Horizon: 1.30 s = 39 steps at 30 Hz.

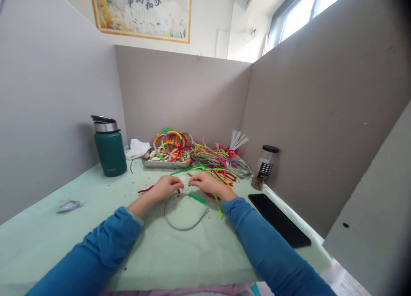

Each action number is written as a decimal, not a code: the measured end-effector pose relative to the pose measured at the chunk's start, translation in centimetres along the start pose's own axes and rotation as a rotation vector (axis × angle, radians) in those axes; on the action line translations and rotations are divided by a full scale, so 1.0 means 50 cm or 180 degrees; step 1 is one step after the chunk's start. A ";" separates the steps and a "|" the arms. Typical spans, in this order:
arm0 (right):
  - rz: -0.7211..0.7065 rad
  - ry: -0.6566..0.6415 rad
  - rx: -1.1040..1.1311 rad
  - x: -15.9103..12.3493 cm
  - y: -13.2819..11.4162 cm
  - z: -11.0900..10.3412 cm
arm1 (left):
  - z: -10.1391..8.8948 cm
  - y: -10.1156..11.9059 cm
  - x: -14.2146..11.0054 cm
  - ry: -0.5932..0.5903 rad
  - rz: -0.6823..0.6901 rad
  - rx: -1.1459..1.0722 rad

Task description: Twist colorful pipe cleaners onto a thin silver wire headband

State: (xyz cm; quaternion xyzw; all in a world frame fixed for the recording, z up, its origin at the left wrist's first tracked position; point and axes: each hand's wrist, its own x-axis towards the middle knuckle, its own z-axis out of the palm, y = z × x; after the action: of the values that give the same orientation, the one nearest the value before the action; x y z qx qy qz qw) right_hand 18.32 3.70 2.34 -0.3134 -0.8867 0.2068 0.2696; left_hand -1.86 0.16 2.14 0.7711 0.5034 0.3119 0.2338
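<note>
My left hand (167, 186) and my right hand (205, 182) are close together over the table, fingertips pinched. A short stretch of yellow-green pipe cleaner (186, 184) shows between them, gripped at both ends. Just below my hands lies a thin grey headband hoop (183, 229), with a green fuzzy piece (196, 198) at its upper right. A red pipe cleaner (145, 189) pokes out beside my left wrist. Under my right wrist, a lime pipe cleaner (220, 210) hangs toward the front.
Behind my hands stand a metal tray (167, 164) with finished colourful headbands and a heap of pipe cleaners (213, 156). A coil of grey hoops (239, 168) lies beside it. A green bottle (111, 152) is left; a jar (265, 167) and black phone (279, 221) are right.
</note>
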 end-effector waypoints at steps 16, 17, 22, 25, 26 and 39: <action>0.0241 0.0311 0.0065 -0.009 0.055 -0.003 | -0.015 -0.030 0.006 0.0178 -0.0677 0.0369; 0.0236 0.0329 0.0052 -0.011 0.055 -0.001 | -0.015 -0.032 0.007 0.0225 -0.0696 0.0407; 0.0137 0.0446 0.0020 -0.021 0.056 0.007 | -0.013 -0.047 0.010 0.0386 -0.0745 0.0394; 0.0110 0.0519 0.0074 -0.026 0.059 0.012 | -0.012 -0.052 0.010 0.0334 -0.0906 -0.0120; 0.0103 0.0548 0.0098 -0.028 0.060 0.014 | -0.013 -0.051 0.009 0.0303 -0.0936 -0.0372; 0.0453 0.0634 0.0313 -0.036 0.040 0.026 | -0.030 -0.030 0.012 0.0936 -0.0625 -0.1526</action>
State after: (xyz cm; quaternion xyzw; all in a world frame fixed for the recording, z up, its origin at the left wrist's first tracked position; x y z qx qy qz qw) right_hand 19.59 3.67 -0.37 -0.3810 -0.8199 0.2364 0.3560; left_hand -3.71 1.34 2.29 0.5881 0.5161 0.5061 0.3629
